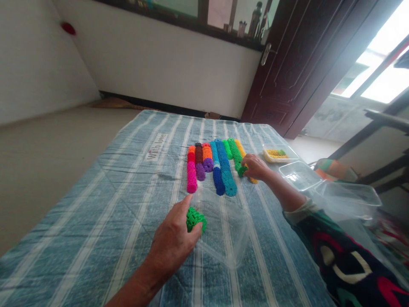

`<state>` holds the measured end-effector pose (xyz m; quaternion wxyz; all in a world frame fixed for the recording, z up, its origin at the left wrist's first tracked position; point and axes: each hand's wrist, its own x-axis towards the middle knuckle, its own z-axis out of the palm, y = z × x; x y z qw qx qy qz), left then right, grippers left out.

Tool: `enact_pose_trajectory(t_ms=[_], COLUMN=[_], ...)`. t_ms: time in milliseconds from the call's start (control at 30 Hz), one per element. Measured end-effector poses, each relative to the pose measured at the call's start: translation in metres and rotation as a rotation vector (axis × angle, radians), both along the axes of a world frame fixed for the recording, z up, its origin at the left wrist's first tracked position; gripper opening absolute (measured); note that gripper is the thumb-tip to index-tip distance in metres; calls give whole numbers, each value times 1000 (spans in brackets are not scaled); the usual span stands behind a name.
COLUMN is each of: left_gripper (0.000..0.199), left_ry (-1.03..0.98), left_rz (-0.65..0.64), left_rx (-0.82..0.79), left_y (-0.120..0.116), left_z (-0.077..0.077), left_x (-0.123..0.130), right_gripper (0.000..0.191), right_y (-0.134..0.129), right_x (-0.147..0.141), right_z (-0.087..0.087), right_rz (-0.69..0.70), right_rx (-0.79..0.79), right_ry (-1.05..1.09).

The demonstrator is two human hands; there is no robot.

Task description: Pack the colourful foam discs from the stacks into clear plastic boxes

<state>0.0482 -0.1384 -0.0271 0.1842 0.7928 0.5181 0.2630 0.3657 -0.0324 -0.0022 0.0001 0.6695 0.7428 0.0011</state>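
A blue cloth (105, 204) with pale stripes covers the broad surface, the words "With love" printed toward its far left. In its middle lie rows of coloured discs (227, 170), side by side, running from pink and red at left through brown, purple, orange and blue to green and yellow at right.

The left hand (175, 228), at the near side, grips a green stack (195, 220) between thumb and fingers, its index finger stretched toward the pink row's near end. A clear box (234, 230) sits just right of it. The right hand (254, 166) has its fingers bent at the near end of the green row (238, 160); whether they grip it cannot be told.

At the right edge are a tub (275, 160) with yellow and green pieces and empty clear containers (300, 175). Beyond stand a pale wall (166, 64), a dark red door (284, 64) and a ledge (233, 39) holding a bottle (255, 20).
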Motion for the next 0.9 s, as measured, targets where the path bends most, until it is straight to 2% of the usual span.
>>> enact_pose_trajectory(t_ms=[200, 267, 400, 500, 567, 667, 767, 900], left_gripper=[61, 61, 60, 62, 63, 63, 61, 63], left_ry=[4, -2, -13, -7, -5, -11, -31, -49], left_rz=[-1, -6, -15, -17, -11, -10, -14, -6], left_rx=[-26, -31, -51, -63, -68, -75, -72, -104], left_y=[-1, -2, -5, -5, -5, -5, -5, -5], left_z=[1, 3, 9, 11, 10, 8, 6, 7], left_x=[2, 2, 4, 5, 5, 5, 5, 6], right_gripper=[5, 6, 10, 7, 8, 12, 16, 12], right_y=[-20, -36, -79, -109, -119, -121, -117, -117], right_x=[-8, -13, -42, -77, -99, -121, -128, -126], right_z=[13, 23, 46, 52, 47, 28, 10, -2], right_rz=[34, 76, 319, 538, 630, 677, 688, 636], right_rx=[-6, 13, -27, -96, -133, -161, -177, -148], right_ry=[28, 90, 371, 438, 425, 369, 357, 443])
